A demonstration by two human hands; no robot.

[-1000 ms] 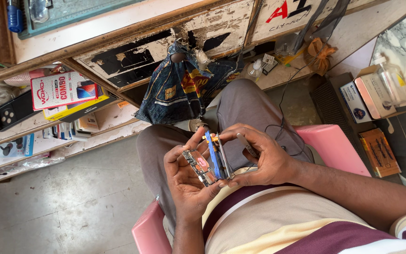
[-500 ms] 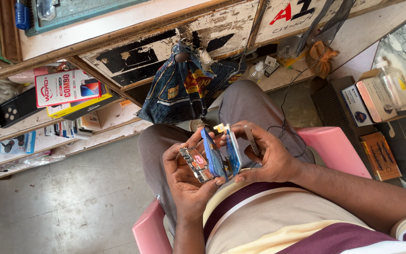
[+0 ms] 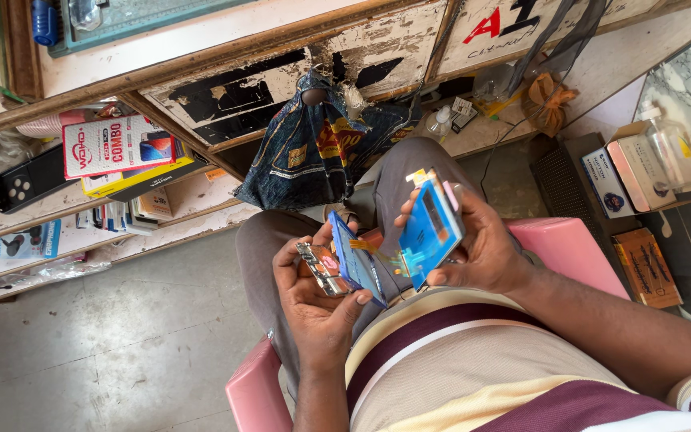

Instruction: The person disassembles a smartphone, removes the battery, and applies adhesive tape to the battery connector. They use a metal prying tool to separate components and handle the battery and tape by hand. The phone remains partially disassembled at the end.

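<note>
Two hands busy | left hand (image 3: 317, 308) grips phone body (image 3: 353, 268) | right hand (image 3: 481, 248) holds blue screen panel (image 3: 429, 232) | keep orange flex ribbon (image 3: 385, 254) slack, open slowly

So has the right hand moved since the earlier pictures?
Yes. The right hand has swung its blue screen panel up and away from the left hand, towards the hanging denim bag.

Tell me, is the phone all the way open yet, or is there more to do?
Nearly open. Done: the blue screen panel is lifted off the phone body. In hand: the right hand tilts the panel up while the left hand grips the body and a small metal part. Left: a thin orange ribbon cable seems to join the two halves, so they are not fully apart.
</note>
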